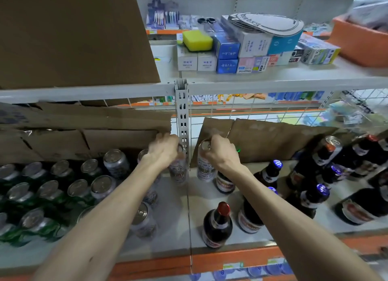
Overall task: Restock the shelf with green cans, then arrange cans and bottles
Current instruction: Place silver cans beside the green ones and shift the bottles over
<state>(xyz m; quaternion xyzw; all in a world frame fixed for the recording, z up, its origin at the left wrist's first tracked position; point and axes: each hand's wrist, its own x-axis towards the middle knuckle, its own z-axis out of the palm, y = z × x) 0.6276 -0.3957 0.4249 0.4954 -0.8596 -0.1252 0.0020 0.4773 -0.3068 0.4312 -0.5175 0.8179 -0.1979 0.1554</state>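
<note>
Left hand curled over the top of a white can, tight against the shelf post | right hand gripped the second white can by its rim, just across the post | green cans packed left, bottles right, all on the shelf

Both forearms bare, stretched forward, converging. Left grip palm down, fingers curled over left can top. Right grip likewise on right can top.
</note>
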